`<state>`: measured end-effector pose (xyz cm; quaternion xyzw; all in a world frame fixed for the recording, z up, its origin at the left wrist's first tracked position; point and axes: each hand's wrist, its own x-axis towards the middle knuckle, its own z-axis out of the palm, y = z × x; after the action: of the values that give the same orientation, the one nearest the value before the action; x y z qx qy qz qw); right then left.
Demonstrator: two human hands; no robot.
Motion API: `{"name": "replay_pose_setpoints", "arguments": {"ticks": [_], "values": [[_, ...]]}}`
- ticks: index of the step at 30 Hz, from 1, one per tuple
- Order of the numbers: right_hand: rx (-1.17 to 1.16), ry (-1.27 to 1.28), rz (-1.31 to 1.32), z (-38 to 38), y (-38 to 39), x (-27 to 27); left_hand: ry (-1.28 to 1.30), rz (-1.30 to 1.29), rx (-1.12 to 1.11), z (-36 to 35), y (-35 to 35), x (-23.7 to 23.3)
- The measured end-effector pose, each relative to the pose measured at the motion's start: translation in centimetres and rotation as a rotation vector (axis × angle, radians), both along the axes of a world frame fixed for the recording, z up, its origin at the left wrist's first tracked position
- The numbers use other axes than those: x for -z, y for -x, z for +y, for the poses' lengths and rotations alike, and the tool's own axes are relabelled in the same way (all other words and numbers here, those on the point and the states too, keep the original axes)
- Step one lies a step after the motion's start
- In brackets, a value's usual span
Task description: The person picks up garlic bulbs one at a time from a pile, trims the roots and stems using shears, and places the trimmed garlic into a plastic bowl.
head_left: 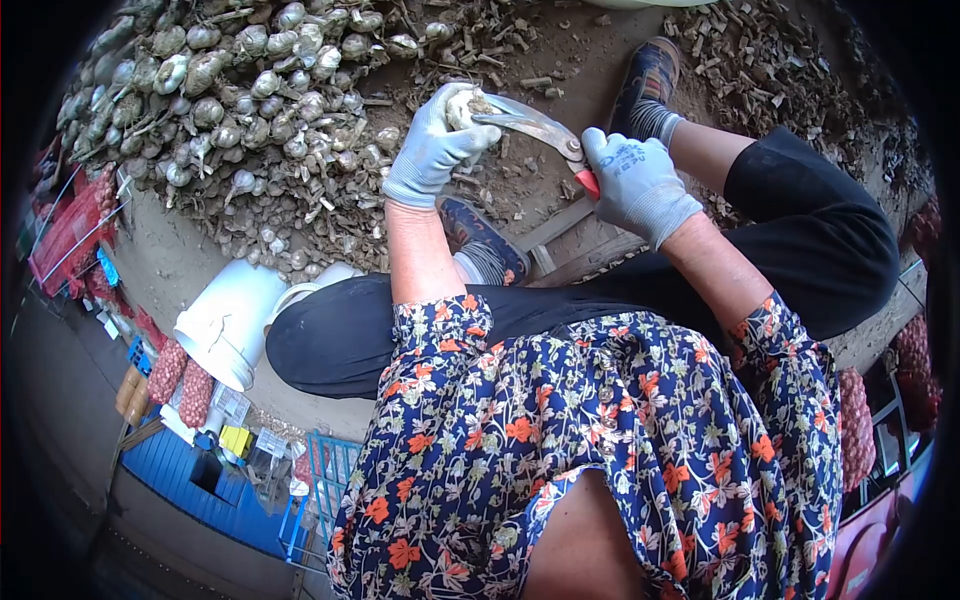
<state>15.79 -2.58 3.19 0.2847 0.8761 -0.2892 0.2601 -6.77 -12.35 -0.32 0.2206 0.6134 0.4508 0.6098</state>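
One garlic bulb [462,108] in left hand [440,145]; shears [540,125] touching.

Pale grey colours the gloves on the left hand [440,150] and right hand [635,185]. Between the left fingers, the bulb [461,109] is whitish; against the right fingers, the handle [588,183] is red. Behind both hands' fingers, orange and pale flowers pattern the navy shirt [590,400].

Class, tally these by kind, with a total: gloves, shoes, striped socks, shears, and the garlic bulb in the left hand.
Gloves: 2
Shoes: 2
Striped socks: 2
Shears: 1
Garlic bulb in left hand: 1
Total: 8
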Motion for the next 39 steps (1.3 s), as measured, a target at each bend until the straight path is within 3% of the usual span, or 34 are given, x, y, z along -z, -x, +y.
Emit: {"name": "replay_pose_setpoints", "arguments": {"ticks": [10,12,13,14,16,19,22,28,31,32,36,38,39], "values": [[0.139,0.187,0.038,-3.4,0.2,2.4,0.053,-0.071,-0.008,-2.2,1.0,1.4],[0.137,0.184,0.047,-3.2,-0.1,2.8,0.150,-0.350,0.091,-2.4,2.0,1.0],[0.260,0.167,0.010,-3.0,-0.2,3.4,-0.012,-0.548,0.127,-2.8,2.1,0.9],[0.383,0.150,-0.024,-2.9,-0.4,3.7,-0.238,-0.485,0.105,-2.9,0.9,1.4],[0.332,0.152,0.037,-1.7,-1.0,2.7,0.037,-0.454,0.101,-3.0,1.2,-0.6],[0.243,0.176,0.066,-1.8,-1.2,0.1,-0.031,-0.397,0.056,-3.0,1.5,-0.4],[0.093,0.027,0.232,-2.8,-1.2,0.4,-0.035,-0.292,0.042,-3.1,1.5,0.2],[-0.030,0.037,0.049,-2.5,0.1,0.6,0.050,-0.056,0.184,-2.5,0.8,-1.3],[0.103,0.185,0.085,-3.1,0.1,2.3,0.140,-0.088,0.191,-2.1,1.0,-0.8],[0.134,0.217,0.039,-3.0,0.6,2.0,-0.044,-0.045,0.212,-2.6,0.7,1.5],[0.501,0.359,0.072,-3.0,0.8,3.4,-0.104,-0.035,0.260,0.8,-1.6,2.2],[0.603,0.323,0.057,-2.6,0.4,4.3,0.041,-0.004,-0.087,5.1,-4.5,-1.2],[0.630,0.330,0.076,-2.8,0.2,5.1,-0.137,-0.108,-0.175,7.4,-5.8,-2.2]]}}
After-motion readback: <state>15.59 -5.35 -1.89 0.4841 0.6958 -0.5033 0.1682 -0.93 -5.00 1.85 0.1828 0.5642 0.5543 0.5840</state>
